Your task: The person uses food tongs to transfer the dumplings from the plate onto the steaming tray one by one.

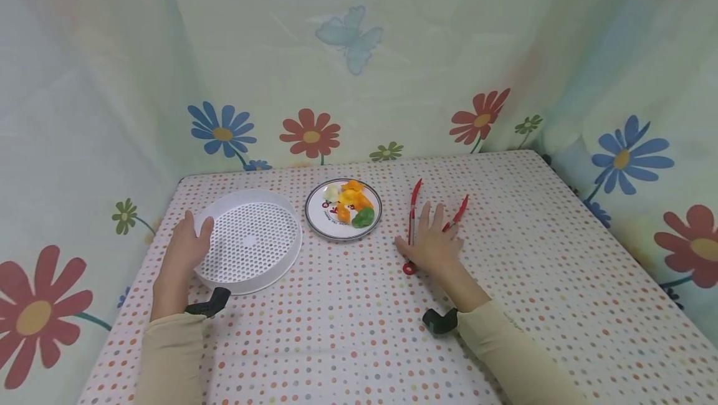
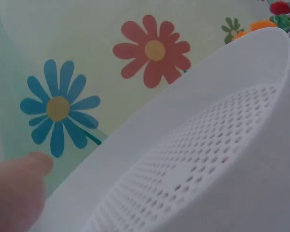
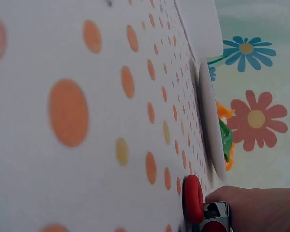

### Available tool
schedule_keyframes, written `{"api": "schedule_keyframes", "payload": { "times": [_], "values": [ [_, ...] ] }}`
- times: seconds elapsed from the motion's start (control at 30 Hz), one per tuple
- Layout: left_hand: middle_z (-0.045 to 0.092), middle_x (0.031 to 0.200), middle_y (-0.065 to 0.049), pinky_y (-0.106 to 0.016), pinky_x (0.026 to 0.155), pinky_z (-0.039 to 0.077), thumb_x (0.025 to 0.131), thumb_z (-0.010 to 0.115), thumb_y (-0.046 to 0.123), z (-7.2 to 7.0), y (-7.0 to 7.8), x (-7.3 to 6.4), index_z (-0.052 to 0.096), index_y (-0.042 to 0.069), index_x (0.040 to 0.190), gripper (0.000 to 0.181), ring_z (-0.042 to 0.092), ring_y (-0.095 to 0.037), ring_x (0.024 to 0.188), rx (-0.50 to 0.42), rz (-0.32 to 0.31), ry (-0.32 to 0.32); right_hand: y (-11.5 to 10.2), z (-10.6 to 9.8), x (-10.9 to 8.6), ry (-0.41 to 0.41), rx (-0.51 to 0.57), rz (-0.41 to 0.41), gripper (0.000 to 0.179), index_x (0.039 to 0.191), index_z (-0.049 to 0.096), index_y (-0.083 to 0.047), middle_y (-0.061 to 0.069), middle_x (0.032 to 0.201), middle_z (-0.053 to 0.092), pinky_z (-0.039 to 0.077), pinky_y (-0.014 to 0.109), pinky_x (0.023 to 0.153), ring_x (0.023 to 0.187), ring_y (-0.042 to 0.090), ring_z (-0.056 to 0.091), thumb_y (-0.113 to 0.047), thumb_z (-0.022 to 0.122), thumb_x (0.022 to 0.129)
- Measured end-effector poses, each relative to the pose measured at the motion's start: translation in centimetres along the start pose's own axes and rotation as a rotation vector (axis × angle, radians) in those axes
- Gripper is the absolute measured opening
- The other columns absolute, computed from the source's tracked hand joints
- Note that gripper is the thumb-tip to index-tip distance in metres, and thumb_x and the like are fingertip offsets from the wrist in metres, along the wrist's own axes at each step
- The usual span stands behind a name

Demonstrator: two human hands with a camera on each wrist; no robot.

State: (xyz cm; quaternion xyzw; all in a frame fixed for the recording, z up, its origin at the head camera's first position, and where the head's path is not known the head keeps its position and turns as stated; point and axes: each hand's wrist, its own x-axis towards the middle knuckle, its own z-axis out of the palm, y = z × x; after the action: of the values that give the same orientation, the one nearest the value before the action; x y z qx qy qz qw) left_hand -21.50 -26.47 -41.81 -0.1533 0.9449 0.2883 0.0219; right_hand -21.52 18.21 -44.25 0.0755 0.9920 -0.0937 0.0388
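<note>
In the head view a white round sieve (image 1: 249,240) with a perforated base lies at the left of the table. My left hand (image 1: 184,249) is at its left rim, thumb and fingers apart and extended. The left wrist view shows part of the hand (image 2: 17,188) beside the sieve's wall (image 2: 150,125). Red-tipped metal tongs (image 1: 412,212) lie at the right, their arms spread apart. Over them is my right hand (image 1: 434,249), fingers spread, covering part of the tongs. The right wrist view shows the tongs' red end ring (image 3: 193,199) close to the hand (image 3: 266,210).
Between the hands, farther back, sits a white plate (image 1: 331,232) with a dark rim, holding several orange, yellow, green and pale pieces. A dotted cloth (image 1: 336,330) covers the table. A flower-print curtain (image 1: 252,50) hangs behind and at both sides.
</note>
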Motion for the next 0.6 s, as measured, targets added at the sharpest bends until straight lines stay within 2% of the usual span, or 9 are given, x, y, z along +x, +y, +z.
{"api": "schedule_keyframes", "payload": {
  "times": [0.07, 0.13, 0.3, 0.4, 0.47, 0.53, 0.6],
  "values": [
    [0.004, 0.155, -0.031, -0.062, 0.113, 0.013, 0.099, 0.015, 0.055, 0.6, -0.7, 0.5, -0.003, 0.001, 0.151, 0.078, 0.008, -0.050, 0.142, -0.081, -0.039, -0.004, 0.2, 0.1, 0.3, 0.016, 0.015, -0.006, 0.099, 0.151, -0.001, 0.000, 0.029, 0.156, -0.004, 0.034, 0.074, 0.094, 0.129, 0.069, 0.015, -0.052, 0.054, 0.088],
    [0.008, 0.156, -0.026, -0.061, 0.114, 0.012, 0.098, 0.013, 0.057, 1.2, -1.0, 0.9, 0.002, 0.006, 0.153, 0.076, 0.010, -0.047, 0.143, -0.164, -0.075, 0.027, 0.7, 0.2, 0.6, 0.027, 0.030, -0.034, 0.096, 0.151, 0.001, 0.002, 0.031, 0.155, -0.004, 0.039, 0.070, 0.092, 0.129, 0.069, 0.013, -0.043, 0.057, 0.088],
    [0.014, 0.159, -0.017, -0.057, 0.117, 0.010, 0.098, 0.011, 0.056, 2.6, -0.3, 1.2, 0.012, 0.012, 0.153, 0.070, 0.010, -0.040, 0.145, -0.312, -0.117, 0.090, 2.9, -0.2, 1.5, -0.016, 0.142, -0.114, 0.101, 0.149, -0.004, 0.007, 0.035, 0.152, -0.013, 0.040, 0.067, 0.094, 0.133, 0.065, 0.008, -0.031, 0.065, 0.085],
    [0.016, 0.159, -0.015, -0.054, 0.118, 0.010, 0.099, 0.011, 0.056, 3.0, 0.3, 1.4, 0.016, 0.012, 0.153, 0.070, 0.011, -0.038, 0.146, -0.338, -0.123, 0.103, 4.4, -0.9, 2.0, -0.068, 0.223, -0.096, 0.110, 0.148, -0.012, 0.005, 0.034, 0.151, -0.019, 0.048, 0.059, 0.089, 0.129, 0.059, 0.029, -0.026, 0.070, 0.080],
    [0.017, 0.158, -0.015, -0.052, 0.118, 0.010, 0.099, 0.011, 0.055, 3.1, 0.5, 1.6, 0.017, 0.011, 0.153, 0.069, 0.012, -0.037, 0.146, -0.336, -0.119, 0.121, 5.2, -1.3, 2.2, -0.086, 0.243, -0.075, 0.114, 0.147, -0.015, 0.005, 0.037, 0.150, -0.017, 0.051, 0.054, 0.084, 0.122, 0.056, 0.040, -0.025, 0.070, 0.079],
    [0.018, 0.158, -0.016, -0.052, 0.118, 0.011, 0.099, 0.011, 0.054, 3.3, 0.5, 1.8, 0.018, 0.011, 0.152, 0.069, 0.013, -0.037, 0.146, -0.335, -0.115, 0.133, 5.6, -1.5, 2.4, -0.091, 0.238, -0.055, 0.112, 0.146, -0.016, 0.006, 0.041, 0.149, -0.010, 0.053, 0.051, 0.078, 0.114, 0.054, 0.046, -0.025, 0.068, 0.079],
    [0.018, 0.158, -0.015, -0.051, 0.119, 0.011, 0.099, 0.011, 0.053, 3.3, 0.6, 1.9, 0.018, 0.012, 0.152, 0.068, 0.013, -0.035, 0.146, -0.356, -0.110, 0.137, 5.9, -1.6, 2.5, -0.067, 0.210, -0.053, 0.108, 0.146, -0.014, 0.008, 0.045, 0.146, 0.004, 0.052, 0.053, 0.079, 0.111, 0.054, 0.048, -0.025, 0.064, 0.080]
  ]
}}
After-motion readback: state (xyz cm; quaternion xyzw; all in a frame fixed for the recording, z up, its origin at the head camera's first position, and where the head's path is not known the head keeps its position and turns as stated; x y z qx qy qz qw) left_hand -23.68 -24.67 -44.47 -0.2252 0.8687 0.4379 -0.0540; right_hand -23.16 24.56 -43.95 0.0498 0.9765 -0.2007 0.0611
